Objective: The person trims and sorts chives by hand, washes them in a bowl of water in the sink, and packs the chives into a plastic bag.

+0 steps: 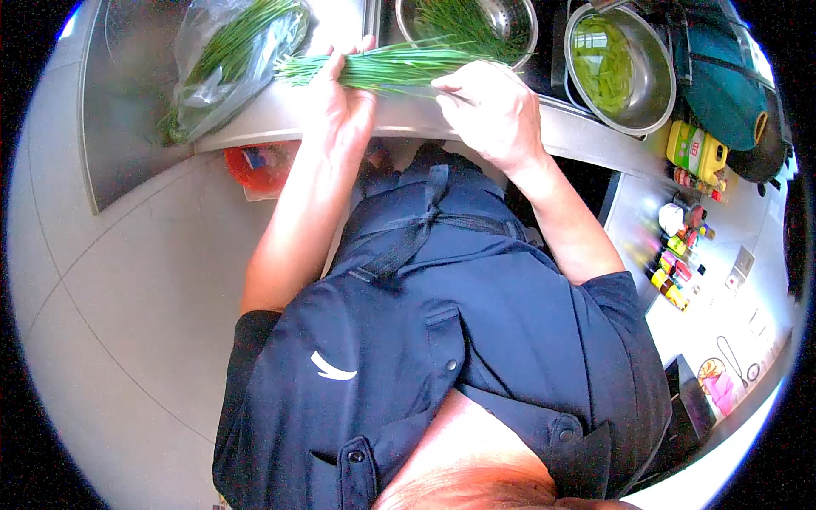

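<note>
A bunch of long green chives [391, 66] stretches sideways above the steel counter edge. My left hand [342, 98], palm up, carries the bunch near its left end, with the thumb lying over the stems. My right hand [497, 110] is closed in a pinch at the right end of the bunch; its fingertips partly hide what they grip. Left of my hands, a clear plastic bag [240, 64] lies with more chives inside. Behind the held bunch, a perforated metal colander [529, 38] contains loose chives.
At the right stands a steel pot [656, 93] with pale green cut pieces in liquid. A yellow bottle [697, 153] and several small seasoning bottles [671, 268] line the right-hand counter. Under the counter, at the left, is a red basin [255, 172].
</note>
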`<state>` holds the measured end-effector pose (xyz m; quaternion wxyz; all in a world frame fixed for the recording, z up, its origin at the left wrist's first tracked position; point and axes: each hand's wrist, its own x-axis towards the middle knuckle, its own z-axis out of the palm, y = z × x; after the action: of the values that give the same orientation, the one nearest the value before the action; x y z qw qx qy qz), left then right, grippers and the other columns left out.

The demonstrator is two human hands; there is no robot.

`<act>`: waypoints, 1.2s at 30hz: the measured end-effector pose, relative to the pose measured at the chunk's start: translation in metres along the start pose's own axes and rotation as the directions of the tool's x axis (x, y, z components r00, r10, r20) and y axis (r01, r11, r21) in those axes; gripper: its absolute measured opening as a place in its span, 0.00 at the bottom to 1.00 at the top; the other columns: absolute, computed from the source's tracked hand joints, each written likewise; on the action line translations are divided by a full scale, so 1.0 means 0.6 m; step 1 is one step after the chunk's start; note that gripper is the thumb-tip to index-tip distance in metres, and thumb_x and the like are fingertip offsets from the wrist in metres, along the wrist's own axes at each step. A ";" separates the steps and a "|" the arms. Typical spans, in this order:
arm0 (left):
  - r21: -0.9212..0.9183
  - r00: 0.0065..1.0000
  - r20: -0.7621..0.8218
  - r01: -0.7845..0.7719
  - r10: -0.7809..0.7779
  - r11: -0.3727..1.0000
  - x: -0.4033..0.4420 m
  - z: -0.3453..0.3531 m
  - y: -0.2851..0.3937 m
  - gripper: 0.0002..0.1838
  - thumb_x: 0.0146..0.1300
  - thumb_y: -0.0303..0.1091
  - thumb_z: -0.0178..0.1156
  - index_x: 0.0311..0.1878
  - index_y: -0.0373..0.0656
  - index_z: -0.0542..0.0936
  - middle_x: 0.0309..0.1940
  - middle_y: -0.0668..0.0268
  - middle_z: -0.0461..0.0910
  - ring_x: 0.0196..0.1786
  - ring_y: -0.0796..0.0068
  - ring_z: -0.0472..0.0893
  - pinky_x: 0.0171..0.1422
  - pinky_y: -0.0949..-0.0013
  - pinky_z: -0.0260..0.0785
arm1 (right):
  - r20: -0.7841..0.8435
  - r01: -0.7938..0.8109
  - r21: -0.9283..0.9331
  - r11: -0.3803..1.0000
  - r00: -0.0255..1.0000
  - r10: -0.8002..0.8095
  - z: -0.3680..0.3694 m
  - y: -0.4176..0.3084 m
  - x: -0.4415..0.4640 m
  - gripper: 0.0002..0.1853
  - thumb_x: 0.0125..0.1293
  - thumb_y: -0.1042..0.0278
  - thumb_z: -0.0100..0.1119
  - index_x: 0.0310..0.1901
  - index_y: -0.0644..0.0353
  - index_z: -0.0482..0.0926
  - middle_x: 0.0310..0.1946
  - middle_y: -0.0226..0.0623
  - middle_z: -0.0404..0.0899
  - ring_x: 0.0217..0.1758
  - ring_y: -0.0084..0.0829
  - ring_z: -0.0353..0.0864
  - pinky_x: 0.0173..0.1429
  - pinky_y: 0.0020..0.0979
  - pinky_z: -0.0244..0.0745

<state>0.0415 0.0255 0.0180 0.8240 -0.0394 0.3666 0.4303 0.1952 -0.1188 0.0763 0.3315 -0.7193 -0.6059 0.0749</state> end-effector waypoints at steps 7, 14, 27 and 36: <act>-0.018 1.000 0.017 0.011 -0.011 1.000 0.002 0.001 0.002 0.08 0.74 0.22 0.49 0.53 0.34 0.68 0.46 0.51 0.78 0.61 0.46 0.77 0.71 0.48 0.70 | 0.050 -0.053 0.040 0.998 0.997 0.051 -0.002 -0.008 -0.002 0.10 0.54 0.63 0.70 0.39 0.49 0.85 0.34 0.32 0.83 0.41 0.36 0.84 0.46 0.37 0.81; -0.004 1.000 -0.008 -0.006 0.006 1.000 0.002 0.003 0.001 0.08 0.73 0.21 0.49 0.53 0.36 0.68 0.46 0.51 0.78 0.61 0.46 0.77 0.71 0.48 0.70 | -0.039 0.041 0.008 0.999 0.998 -0.041 0.000 -0.002 0.002 0.11 0.52 0.61 0.72 0.39 0.48 0.85 0.35 0.30 0.81 0.39 0.36 0.83 0.44 0.35 0.81; 0.009 1.000 -0.003 -0.006 0.006 1.000 0.000 0.010 -0.004 0.10 0.73 0.22 0.50 0.55 0.37 0.67 0.47 0.51 0.78 0.62 0.44 0.77 0.70 0.46 0.70 | -0.034 0.047 -0.028 0.998 0.998 -0.048 0.010 0.007 -0.001 0.06 0.56 0.61 0.70 0.33 0.49 0.86 0.30 0.30 0.81 0.35 0.35 0.83 0.40 0.34 0.81; 0.071 0.999 0.026 -0.045 0.043 0.996 -0.008 0.019 -0.007 0.13 0.72 0.22 0.51 0.57 0.39 0.66 0.48 0.52 0.78 0.62 0.44 0.77 0.71 0.47 0.70 | 0.014 -0.023 -0.007 1.000 1.000 0.023 0.010 0.000 -0.002 0.07 0.57 0.63 0.67 0.36 0.51 0.87 0.33 0.34 0.86 0.35 0.38 0.85 0.42 0.37 0.82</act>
<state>0.0492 0.0237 0.0282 0.8198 0.0035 0.3723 0.4352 0.1915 -0.1176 0.0714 0.3237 -0.7267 -0.6004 0.0818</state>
